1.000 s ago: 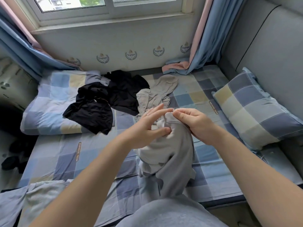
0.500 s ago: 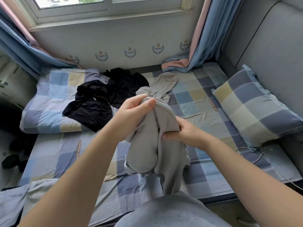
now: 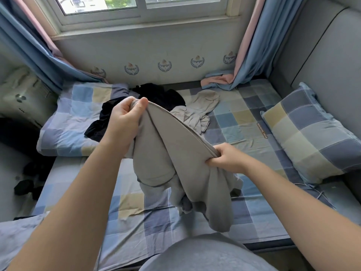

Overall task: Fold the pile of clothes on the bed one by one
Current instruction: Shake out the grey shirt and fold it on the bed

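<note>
Held above the checked bed [image 3: 244, 133], a grey garment [image 3: 175, 159] hangs stretched along one edge — left hand [image 3: 125, 122] and right hand [image 3: 224, 158] each pinching it. The unfolded pile [image 3: 156, 102] lies beyond. Next, likely — spreading it flat.

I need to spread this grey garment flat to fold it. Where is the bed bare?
Bare sheet lies between the beige garment and the pillow, and near you, below the folded quilt, under the hanging grey garment. The far middle is crowded: black clothes beside the beige garment.
</note>
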Demonstrator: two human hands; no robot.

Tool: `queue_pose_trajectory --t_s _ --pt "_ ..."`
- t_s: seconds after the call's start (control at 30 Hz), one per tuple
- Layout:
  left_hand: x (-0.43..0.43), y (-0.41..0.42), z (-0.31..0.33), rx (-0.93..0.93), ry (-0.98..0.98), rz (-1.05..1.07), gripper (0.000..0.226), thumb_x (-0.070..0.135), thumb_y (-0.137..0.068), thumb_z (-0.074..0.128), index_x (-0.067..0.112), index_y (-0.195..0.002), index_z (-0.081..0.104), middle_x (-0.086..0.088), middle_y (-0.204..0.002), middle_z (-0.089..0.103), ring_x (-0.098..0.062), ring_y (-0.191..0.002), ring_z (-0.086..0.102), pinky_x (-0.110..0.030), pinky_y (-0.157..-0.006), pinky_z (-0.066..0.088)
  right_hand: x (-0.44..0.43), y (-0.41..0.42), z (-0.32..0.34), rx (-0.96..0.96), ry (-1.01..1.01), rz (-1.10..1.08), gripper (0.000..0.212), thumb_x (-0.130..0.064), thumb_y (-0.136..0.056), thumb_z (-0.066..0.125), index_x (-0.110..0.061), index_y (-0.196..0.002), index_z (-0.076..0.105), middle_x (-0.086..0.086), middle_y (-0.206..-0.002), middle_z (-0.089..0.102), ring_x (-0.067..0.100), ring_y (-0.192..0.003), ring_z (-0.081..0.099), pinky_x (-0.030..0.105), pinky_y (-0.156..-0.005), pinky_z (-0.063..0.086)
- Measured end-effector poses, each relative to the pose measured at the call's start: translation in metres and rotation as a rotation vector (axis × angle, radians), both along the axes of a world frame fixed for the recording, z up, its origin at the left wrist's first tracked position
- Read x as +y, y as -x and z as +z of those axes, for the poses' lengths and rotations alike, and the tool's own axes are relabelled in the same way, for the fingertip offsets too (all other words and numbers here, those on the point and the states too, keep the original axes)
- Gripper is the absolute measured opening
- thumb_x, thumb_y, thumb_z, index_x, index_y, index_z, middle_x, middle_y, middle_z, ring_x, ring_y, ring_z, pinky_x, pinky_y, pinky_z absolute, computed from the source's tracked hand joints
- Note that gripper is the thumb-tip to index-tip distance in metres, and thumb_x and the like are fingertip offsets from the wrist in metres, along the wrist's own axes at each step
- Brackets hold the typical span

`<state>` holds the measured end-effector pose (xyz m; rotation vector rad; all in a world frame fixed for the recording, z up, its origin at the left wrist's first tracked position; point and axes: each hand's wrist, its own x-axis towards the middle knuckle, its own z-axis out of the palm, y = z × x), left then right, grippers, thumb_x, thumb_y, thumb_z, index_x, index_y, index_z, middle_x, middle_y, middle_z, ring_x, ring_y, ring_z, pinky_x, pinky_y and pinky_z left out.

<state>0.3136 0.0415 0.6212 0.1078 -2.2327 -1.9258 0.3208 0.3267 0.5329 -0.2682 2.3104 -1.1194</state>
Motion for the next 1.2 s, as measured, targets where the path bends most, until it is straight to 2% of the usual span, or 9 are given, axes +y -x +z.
queue_pose_trajectory --t_s 0.1,0.2,0.27,0.37,0.53,0.73,0.9,1.03,1.2 --pt "-0.001 0.004 -0.018 -0.019 0.153 0.135 0.013 0.029 -0.094 0.067 0.019 -0.1 0.059 0.002 -0.096 0.06 -0.01 -0.085 0.056 -0.029 -0.078 0.047 0.002 -0.005 0.01 -0.066 0.237 -0.104 0.021 -0.017 -0.091 0.071 0.002 -0.1 0.07 0.017 -0.096 0.075 0.029 -0.088 0.073 0.044 -0.081 0.057" --pt "0.004 -0.001 -0.033 -0.097 0.368 0.009 0.053 0.042 -0.079 0.079 0.04 -0.126 0.055 0.005 -0.135 0.054 -0.01 -0.122 0.053 -0.028 -0.099 0.048 0.002 -0.008 0.03 -0.078 0.483 -0.217 0.017 -0.011 -0.094 0.068 0.001 -0.106 0.072 0.018 -0.105 0.075 0.03 -0.097 0.072 0.038 -0.084 0.06" --pt "0.024 -0.012 -0.04 -0.117 0.471 -0.228 0.052 0.041 -0.077 0.083 0.036 -0.124 0.06 0.008 -0.133 0.055 -0.001 -0.121 0.053 -0.022 -0.103 0.044 -0.003 -0.009 0.044 -0.088 0.595 -0.235 0.022 -0.012 -0.095 0.065 0.002 -0.11 0.07 0.022 -0.109 0.073 0.028 -0.095 0.071 0.037 -0.083 0.059" --pt "0.064 -0.036 -0.053 -0.309 0.277 -0.578 0.047 0.035 -0.079 0.081 0.037 -0.121 0.06 0.011 -0.121 0.064 0.002 -0.108 0.062 -0.022 -0.091 0.052 -0.011 -0.01 0.059 -0.098 0.69 -0.213 0.032 -0.022 -0.09 0.066 0.003 -0.11 0.07 0.022 -0.104 0.073 0.027 -0.09 0.07 0.037 -0.081 0.059" --pt "0.084 -0.045 -0.085 -0.247 0.291 -0.483 0.043 0.052 -0.082 0.059 0.012 -0.098 0.065 -0.012 -0.097 0.069 -0.03 -0.09 0.064 -0.055 -0.088 0.053 0.001 -0.007 0.075 -0.138 0.819 -0.303 0.029 -0.026 -0.085 0.063 -0.002 -0.101 0.067 0.008 -0.088 0.073 0.017 -0.078 0.069 0.025 -0.07 0.059" --pt "0.078 -0.035 -0.054 -0.098 0.18 -0.237 0.033 0.007 -0.105 0.046 0.01 -0.073 0.047 0.011 -0.062 0.039 0.001 -0.054 0.034 -0.019 -0.054 0.03 0.043 0.006 0.067 -0.022 0.555 -0.351 0.032 -0.029 -0.084 0.073 -0.01 -0.109 0.072 0.004 -0.096 0.077 0.017 -0.088 0.071 0.025 -0.072 0.056" --pt "0.073 -0.031 -0.016 -0.048 0.049 -0.199 0.032 0.02 -0.108 0.046 0.007 -0.089 0.068 0.0 -0.08 0.064 -0.007 -0.075 0.056 -0.024 -0.07 0.046 0.053 0.004 0.037 0.363 0.096 -0.515 0.037 -0.025 -0.086 0.079 -0.023 -0.117 0.059 0.0 -0.117 0.061 0.017 -0.107 0.059 0.029 -0.089 0.049" --pt "0.086 -0.032 0.0 -0.063 -0.072 -0.226 0.03 0.028 -0.106 0.05 0.016 -0.079 0.056 -0.006 -0.08 0.049 -0.018 -0.078 0.045 -0.035 -0.073 0.04 0.005 -0.047 0.027 0.202 0.392 -0.191 0.039 -0.035 -0.086 0.075 -0.023 -0.12 0.061 -0.005 -0.117 0.068 0.011 -0.111 0.064 0.031 -0.097 0.053" --pt "0.087 -0.04 0.01 -0.17 -0.244 -0.201 0.033 0.032 -0.105 0.051 0.02 -0.076 0.06 0.001 -0.07 0.057 -0.013 -0.066 0.054 -0.027 -0.061 0.048 -0.043 -0.067 -0.015 0.147 0.243 -0.167 0.022 -0.041 -0.086 0.071 -0.028 -0.104 0.066 -0.009 -0.102 0.07 0.011 -0.101 0.064 0.034 -0.087 0.053"
